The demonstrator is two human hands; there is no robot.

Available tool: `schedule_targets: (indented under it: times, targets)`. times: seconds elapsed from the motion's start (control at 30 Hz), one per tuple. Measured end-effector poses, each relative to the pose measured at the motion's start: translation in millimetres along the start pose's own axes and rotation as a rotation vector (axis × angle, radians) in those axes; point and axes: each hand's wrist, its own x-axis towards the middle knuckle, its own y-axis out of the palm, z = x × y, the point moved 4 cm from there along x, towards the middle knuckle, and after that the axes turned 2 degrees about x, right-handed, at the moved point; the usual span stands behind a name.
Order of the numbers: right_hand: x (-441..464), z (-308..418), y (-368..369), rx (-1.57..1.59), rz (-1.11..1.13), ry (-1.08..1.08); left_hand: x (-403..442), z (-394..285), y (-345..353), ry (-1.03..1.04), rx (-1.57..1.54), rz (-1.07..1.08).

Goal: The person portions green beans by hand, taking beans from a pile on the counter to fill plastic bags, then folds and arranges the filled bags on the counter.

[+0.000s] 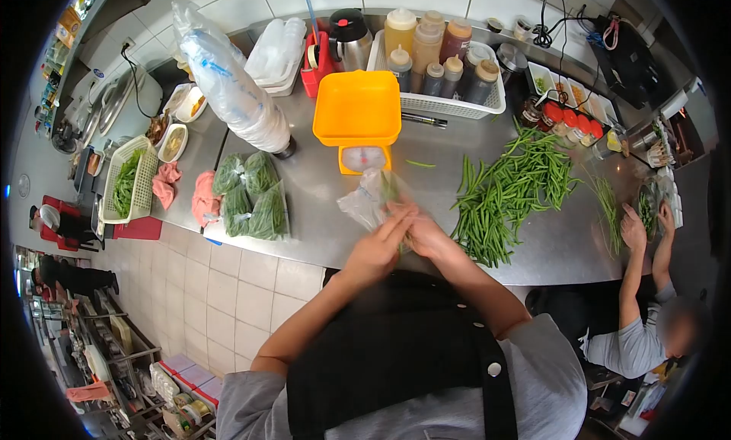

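Observation:
A clear plastic bag (pixel 364 198) with something green inside hangs at my hands, just in front of the orange scale (pixel 358 108). My left hand (pixel 375 246) comes from the left with its fingers together at the bag. From the right, my right hand (pixel 423 230) meets it, fingers closed on the bag's edge; some blur hides the fingertips. The scale's tray holds nothing. To the right lies a large heap of green beans (pixel 514 188), and a single bean (pixel 420 164) lies beside the scale. Several filled bags of greens (pixel 251 195) sit to the left.
A co-worker's hands (pixel 633 228) hold greens at the right end of the steel counter (pixel 304 249). Behind the scale stand a white basket (pixel 457 105) of sauce bottles, a thermos (pixel 351 40) and a tall plastic-wrapped stack (pixel 236 82). Pink cloths (pixel 205 198) lie left.

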Motion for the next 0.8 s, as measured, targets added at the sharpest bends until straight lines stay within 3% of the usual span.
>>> schedule_targets:
  times: [0.07,0.13,0.23,0.3,0.33,0.37,0.4,0.43,0.47,0.57,0.63,0.67,0.7,0.73,0.8]
  targets:
    - [17,-1,0,0.15,-0.084,-0.123,-1,-9,5,-0.051,-0.075,0.064]
    - [62,-23,-28,-0.185,-0.15,-0.139,0,-15,8,-0.101,-0.153,0.131]
    - [53,-14,-12,-0.271,-0.103,-0.106,7,-16,9,-0.026,-0.245,0.106]
    - [41,-7,2,-0.352,-0.062,-0.068,3,6,13,-0.276,-0.133,-0.03]
    - [37,-7,5,-0.393,-0.047,-0.046,3,12,14,-0.274,-0.136,-0.025]
    - [32,-10,5,-0.39,-0.053,-0.046,2,23,7,-0.297,-0.103,-0.15]
    - [27,-10,10,-0.421,0.031,-0.182,1,32,-2,-0.319,-0.069,-0.276]
    - [13,3,27,-0.452,0.115,-0.317,-1,39,-5,-0.317,-0.073,-0.272]
    - [-12,24,37,-0.71,0.251,-0.471,-6,49,-10,-0.388,-0.083,-0.344]
    - [-33,69,28,-0.809,0.2,-0.327,-4,51,-43,-0.516,-0.116,-0.405]
    - [-12,106,-24,-1.011,-0.112,-0.47,0,41,-62,-0.568,-0.135,-0.395]
    - [-6,126,-48,-1.304,-0.427,-0.613,2,36,-68,-0.538,-0.126,-0.399]
    - [4,137,-79,-1.541,-0.609,-0.58,3,33,-70,-0.508,-0.116,-0.404]
    - [20,141,-113,-1.671,-0.793,-0.319,3,32,-70,-0.506,-0.116,-0.405]
    - [32,136,-136,-1.772,-0.912,-0.283,5,30,-61,-0.516,-0.16,-0.336]
